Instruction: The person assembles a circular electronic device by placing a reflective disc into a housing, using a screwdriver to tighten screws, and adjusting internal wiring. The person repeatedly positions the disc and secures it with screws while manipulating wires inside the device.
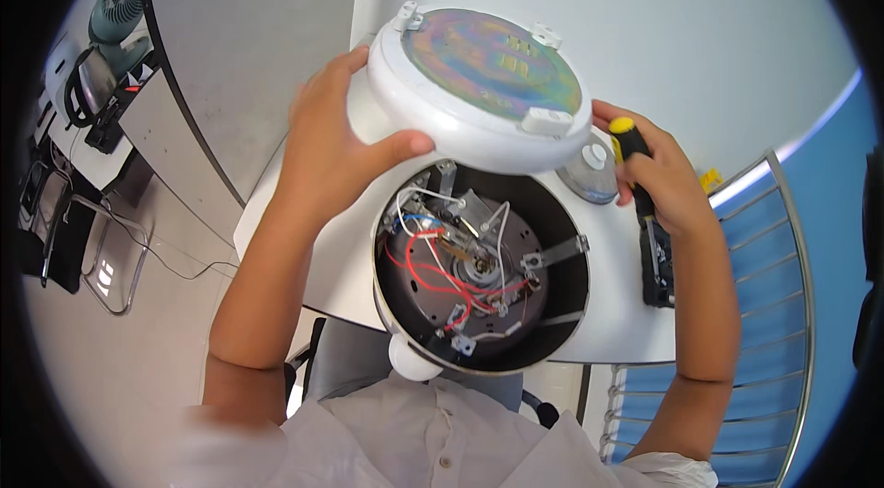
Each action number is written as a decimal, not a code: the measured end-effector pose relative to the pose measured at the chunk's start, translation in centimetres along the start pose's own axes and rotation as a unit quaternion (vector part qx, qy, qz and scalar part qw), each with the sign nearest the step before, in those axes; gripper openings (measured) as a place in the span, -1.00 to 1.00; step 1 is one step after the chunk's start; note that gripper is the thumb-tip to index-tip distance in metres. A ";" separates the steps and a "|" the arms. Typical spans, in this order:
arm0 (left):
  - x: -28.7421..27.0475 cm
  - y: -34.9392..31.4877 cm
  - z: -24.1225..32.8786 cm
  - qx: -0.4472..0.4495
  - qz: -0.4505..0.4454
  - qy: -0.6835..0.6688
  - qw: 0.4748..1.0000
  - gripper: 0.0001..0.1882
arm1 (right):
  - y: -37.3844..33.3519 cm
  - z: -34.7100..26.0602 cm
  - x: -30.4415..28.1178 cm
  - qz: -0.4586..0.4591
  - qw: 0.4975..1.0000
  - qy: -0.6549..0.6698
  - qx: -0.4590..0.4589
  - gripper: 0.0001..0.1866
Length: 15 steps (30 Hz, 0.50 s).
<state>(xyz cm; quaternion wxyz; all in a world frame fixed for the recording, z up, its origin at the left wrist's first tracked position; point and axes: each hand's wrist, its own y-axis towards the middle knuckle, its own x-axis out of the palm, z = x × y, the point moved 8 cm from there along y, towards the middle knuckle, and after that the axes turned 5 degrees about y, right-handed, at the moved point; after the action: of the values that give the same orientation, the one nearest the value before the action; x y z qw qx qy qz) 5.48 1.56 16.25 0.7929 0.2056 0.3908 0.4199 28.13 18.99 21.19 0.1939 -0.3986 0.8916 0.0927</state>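
My left hand [327, 143] grips the left side of a round white appliance base [479, 133], thumb on its near rim. The base is held tilted, showing a shiny iridescent disc and small white feet. In my right hand [668, 166], a black-and-yellow screwdriver [635, 152] is held with its yellow end up, while the fingertips reach the base's right edge. Below the base stands the upturned body of an electric cooker [379, 290], open at the top. Inside it are red, white and blue wires [433, 276] and metal brackets [562, 253].
A clear lid with a white knob [594, 156] lies beside the cooker on the white table [617, 304]. A black tool case [658, 262] sits at the table's right, near a metal railing [796, 239]. Far left are a kettle [95, 83] and a green fan [117, 9].
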 end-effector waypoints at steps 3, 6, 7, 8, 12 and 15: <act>-2.2 -3.1 2.4 0.020 -0.003 -0.022 1.000 0.08 | -5.1 -1.0 0.3 0.016 1.000 -0.013 0.008 -0.29; -2.2 -6.1 2.9 0.019 -0.025 -0.052 0.998 0.13 | -9.2 0.7 0.3 0.019 1.000 0.015 0.006 -0.25; -2.4 -7.0 3.1 0.018 -0.036 -0.063 0.997 0.14 | -10.4 1.4 0.5 -0.012 1.000 0.028 -0.008 -0.24; -2.4 -7.7 3.1 0.015 -0.048 -0.074 0.996 0.15 | -11.3 1.8 0.7 -0.006 1.000 -0.017 -0.025 -0.24; -2.2 -9.5 3.3 0.028 -0.082 -0.075 0.993 0.17 | -14.0 3.5 1.6 -0.014 1.000 -0.016 -0.007 -0.23; -2.1 -10.1 2.7 0.036 -0.099 -0.087 0.991 0.17 | -15.0 4.4 2.2 -0.027 0.999 -0.007 0.028 -0.21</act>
<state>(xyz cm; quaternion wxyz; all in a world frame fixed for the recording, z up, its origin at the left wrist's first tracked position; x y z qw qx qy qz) 11.99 -5.89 12.24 0.8536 0.2297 0.3536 0.3060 39.25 8.94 16.11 0.2138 -0.4163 0.8813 0.0658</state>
